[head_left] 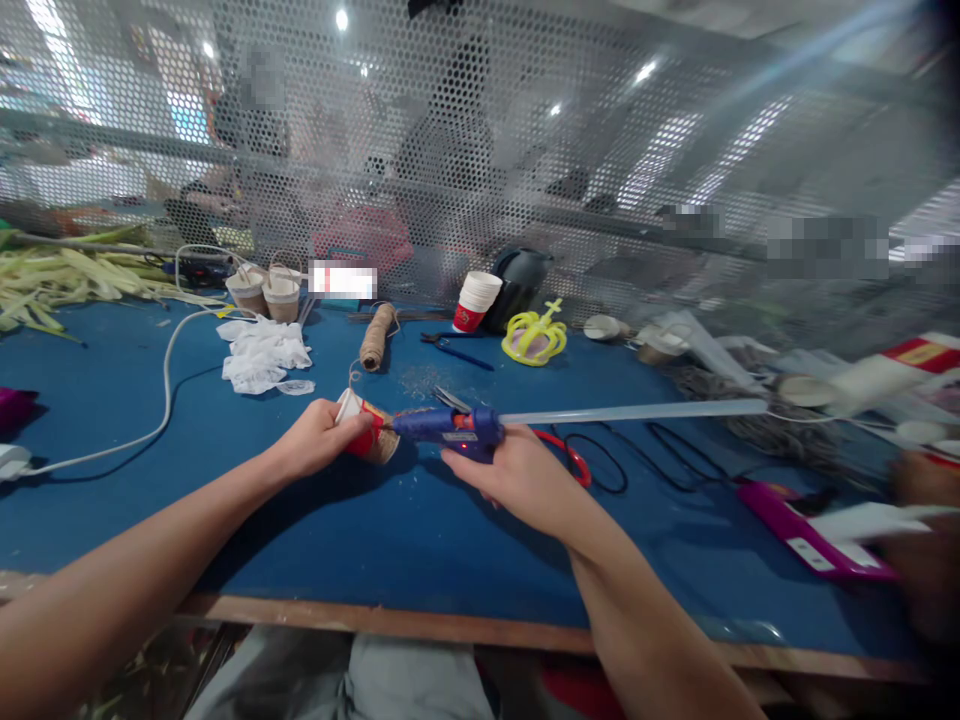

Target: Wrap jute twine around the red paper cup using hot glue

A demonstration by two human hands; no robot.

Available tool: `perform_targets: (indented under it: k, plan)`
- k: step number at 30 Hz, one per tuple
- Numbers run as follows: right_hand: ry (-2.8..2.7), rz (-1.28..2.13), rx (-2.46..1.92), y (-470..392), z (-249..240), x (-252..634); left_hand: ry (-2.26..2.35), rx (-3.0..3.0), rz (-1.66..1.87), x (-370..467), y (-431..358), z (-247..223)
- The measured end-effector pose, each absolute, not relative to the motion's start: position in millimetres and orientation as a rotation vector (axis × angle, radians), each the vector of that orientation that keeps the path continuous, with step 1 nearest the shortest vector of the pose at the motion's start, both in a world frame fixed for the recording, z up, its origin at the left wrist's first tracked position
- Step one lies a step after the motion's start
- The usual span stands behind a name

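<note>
My left hand [319, 440] grips a red and white paper cup [367, 432], tilted on its side, with brown twine wound round its base end. In my right hand [529, 475] is a blue hot glue gun [450, 428], its small light glowing red. A long clear glue stick [637, 410] juts from its back toward the right. The nozzle points left and meets the cup at the twine, though exact contact is hard to make out. Behind the cup lies a roll of twine [377, 338], with a loose strand curling down toward the cup.
Pliers [457, 350], a yellow crown-shaped piece [534, 338], stacked paper cups [477, 300] and white gloves [264, 352] lie beyond my hands. Twine-wrapped cups [281, 297] stand back left. A white cord [169, 380] crosses the left; a purple power strip [810, 535] sits right, beside another person's blurred arm.
</note>
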State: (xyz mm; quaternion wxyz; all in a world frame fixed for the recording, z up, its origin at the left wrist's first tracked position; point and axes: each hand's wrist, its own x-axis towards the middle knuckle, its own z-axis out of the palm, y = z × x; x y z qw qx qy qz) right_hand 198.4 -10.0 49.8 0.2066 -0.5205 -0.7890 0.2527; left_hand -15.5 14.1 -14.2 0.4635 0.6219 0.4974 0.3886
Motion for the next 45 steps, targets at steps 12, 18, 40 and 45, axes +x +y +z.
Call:
perform_targets:
  k: [12, 18, 40, 45]
  plan:
    - [-2.055, 0.948, -1.539, 5, 44, 196, 1.236, 1.778, 0.857, -20, 13, -22]
    - [-2.036, 0.989, -1.529, 5, 43, 200, 1.238, 1.792, 0.872, -19, 12, -20]
    - [-1.972, 1.059, -1.516, 4, 44, 204, 1.199, 1.814, 0.856, -21, 13, -24]
    - [-1.971, 1.139, -1.472, 5, 49, 211, 1.231, 1.724, 0.953, -21, 16, -22]
